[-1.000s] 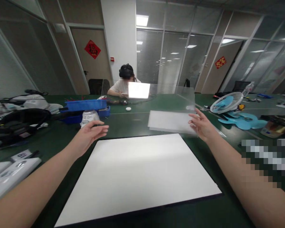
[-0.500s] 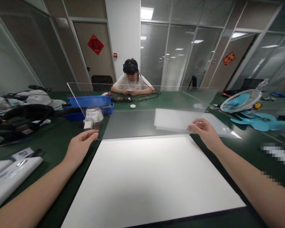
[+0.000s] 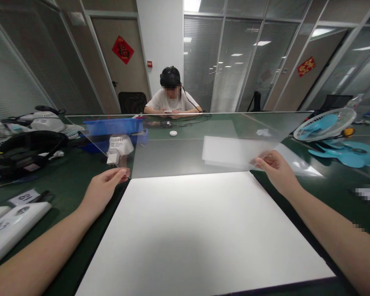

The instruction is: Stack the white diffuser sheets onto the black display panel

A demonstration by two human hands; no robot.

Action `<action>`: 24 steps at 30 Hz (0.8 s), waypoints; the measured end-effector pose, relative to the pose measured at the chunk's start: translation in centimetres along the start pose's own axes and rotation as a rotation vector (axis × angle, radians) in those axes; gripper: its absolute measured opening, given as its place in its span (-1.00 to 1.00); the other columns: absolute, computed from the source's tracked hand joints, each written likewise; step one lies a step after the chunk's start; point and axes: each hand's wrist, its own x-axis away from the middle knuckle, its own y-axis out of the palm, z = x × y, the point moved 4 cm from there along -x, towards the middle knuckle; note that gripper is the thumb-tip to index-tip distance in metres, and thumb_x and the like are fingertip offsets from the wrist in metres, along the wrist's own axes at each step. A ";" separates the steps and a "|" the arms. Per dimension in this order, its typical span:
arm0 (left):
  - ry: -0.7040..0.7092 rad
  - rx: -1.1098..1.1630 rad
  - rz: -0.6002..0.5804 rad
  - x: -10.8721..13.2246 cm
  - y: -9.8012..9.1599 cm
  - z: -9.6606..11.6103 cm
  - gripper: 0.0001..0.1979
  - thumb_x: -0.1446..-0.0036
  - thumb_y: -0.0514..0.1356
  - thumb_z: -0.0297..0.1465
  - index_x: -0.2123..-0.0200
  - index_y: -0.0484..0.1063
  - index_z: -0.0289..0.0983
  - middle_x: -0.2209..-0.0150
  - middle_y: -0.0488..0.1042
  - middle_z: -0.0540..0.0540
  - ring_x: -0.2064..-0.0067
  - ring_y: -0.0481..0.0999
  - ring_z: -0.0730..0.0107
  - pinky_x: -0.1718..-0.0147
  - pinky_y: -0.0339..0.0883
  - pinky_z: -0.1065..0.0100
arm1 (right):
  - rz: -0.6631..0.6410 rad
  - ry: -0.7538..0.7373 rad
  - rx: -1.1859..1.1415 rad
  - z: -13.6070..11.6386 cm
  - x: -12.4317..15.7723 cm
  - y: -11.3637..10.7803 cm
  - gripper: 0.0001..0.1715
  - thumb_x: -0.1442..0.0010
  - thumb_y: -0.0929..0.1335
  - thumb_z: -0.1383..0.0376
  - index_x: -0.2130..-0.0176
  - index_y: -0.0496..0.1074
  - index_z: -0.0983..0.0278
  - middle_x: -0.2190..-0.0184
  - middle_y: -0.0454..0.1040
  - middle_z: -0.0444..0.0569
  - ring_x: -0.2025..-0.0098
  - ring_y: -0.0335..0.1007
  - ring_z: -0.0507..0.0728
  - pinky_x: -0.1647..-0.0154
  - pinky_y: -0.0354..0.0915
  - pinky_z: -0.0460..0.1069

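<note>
I hold a large clear sheet (image 3: 185, 144) up over the far edge of a big white panel (image 3: 200, 230) that lies flat on the green table. My left hand (image 3: 103, 187) pinches the sheet's near left corner. My right hand (image 3: 273, 168) pinches its near right corner. The sheet leans away from me, its top edge about level with the far side of the table. Through it I see a smaller white sheet (image 3: 225, 151) lying on the table.
A person (image 3: 172, 96) sits across the table. Blue trays (image 3: 111, 128) and a small white device (image 3: 119, 146) stand at the left, with black headsets (image 3: 24, 150) and white boxes (image 3: 9, 226) nearer. Blue fan parts (image 3: 329, 123) lie at the right.
The clear sheet has swung from nearly upright to leaning far away and looks much wider. Both hands went from open beside it to pinching its near corners.
</note>
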 end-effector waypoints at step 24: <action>0.097 0.019 -0.060 -0.1 0.4 0.1 -0.45 -0.07 0.27 0.09 0.19 0.58 -0.31 0.11 0.61 -0.17 0.13 0.60 0.19 0.07 0.50 0.26 | -0.069 0.019 -0.067 0.2 0.2 -0.5 -0.56 -0.19 0.38 -0.13 0.26 0.41 0.17 0.26 0.54 -0.08 0.18 0.49 0.10 0.06 0.43 0.04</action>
